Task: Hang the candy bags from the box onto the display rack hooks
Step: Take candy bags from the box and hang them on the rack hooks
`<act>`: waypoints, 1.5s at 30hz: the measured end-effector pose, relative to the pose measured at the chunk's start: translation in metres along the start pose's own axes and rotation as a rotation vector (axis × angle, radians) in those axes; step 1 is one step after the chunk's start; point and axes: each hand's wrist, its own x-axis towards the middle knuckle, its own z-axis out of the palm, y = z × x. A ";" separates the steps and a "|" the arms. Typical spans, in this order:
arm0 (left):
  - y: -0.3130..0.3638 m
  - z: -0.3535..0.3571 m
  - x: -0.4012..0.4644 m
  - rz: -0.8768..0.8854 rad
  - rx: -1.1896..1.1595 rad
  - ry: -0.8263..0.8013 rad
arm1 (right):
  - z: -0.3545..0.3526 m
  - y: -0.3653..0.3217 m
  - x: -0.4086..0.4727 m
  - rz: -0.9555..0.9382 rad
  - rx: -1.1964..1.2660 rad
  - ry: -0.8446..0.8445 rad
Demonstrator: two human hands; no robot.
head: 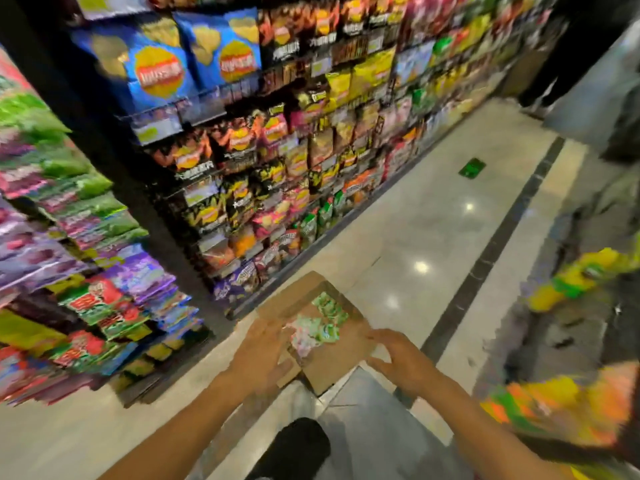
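While the box (332,355) sits low at six o'clock, I keep my left hand (259,355) and right hand (398,362) spread on its sides, fingers loose, gripping nothing, to reach the candy bags (318,323).

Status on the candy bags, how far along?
Early or mid-job, hard to say. Done: the rack at left already carries many hung bags. In hand: left hand and right hand are at the open cardboard box on the floor. Left: green candy bags lie inside, unhung.

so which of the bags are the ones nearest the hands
The green and white candy bags inside the open cardboard box on the floor, between the left hand and right hand. All the other bags sit on the store racks, farther away.
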 end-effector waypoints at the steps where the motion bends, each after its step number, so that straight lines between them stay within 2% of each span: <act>1: 0.001 0.001 0.018 -0.005 -0.034 -0.002 | -0.009 0.004 0.007 0.042 -0.011 -0.004; 7: -0.025 0.015 0.118 -0.111 -0.148 -0.155 | -0.057 0.032 0.078 0.158 -0.138 -0.140; 13: -0.064 -0.001 0.166 -0.308 -0.258 -0.237 | -0.099 0.041 0.168 0.169 -0.197 -0.278; 17: -0.100 0.035 0.189 -0.432 -0.303 -0.187 | -0.102 0.048 0.243 0.166 -0.210 -0.369; 21: -0.111 0.093 0.211 -0.552 -0.392 -0.188 | -0.070 0.077 0.331 0.197 -0.208 -0.492; 27: -0.106 0.219 0.265 -0.652 -0.571 -0.148 | 0.027 0.147 0.454 0.276 -0.209 -0.645; 31: -0.111 0.313 0.321 -0.769 -0.646 -0.146 | 0.106 0.213 0.541 0.208 -0.264 -0.753; 35: -0.115 0.407 0.372 -0.779 -0.703 -0.102 | 0.190 0.276 0.606 0.317 -0.166 -0.657; 38: -0.118 0.470 0.408 -0.741 -0.731 -0.121 | 0.251 0.328 0.635 0.382 -0.151 -0.666; 41: -0.126 0.525 0.439 -0.685 -0.734 -0.122 | 0.294 0.366 0.660 0.301 -0.208 -0.578; 45: -0.140 0.571 0.475 -0.587 -0.674 -0.141 | 0.334 0.387 0.700 0.086 -0.166 -0.243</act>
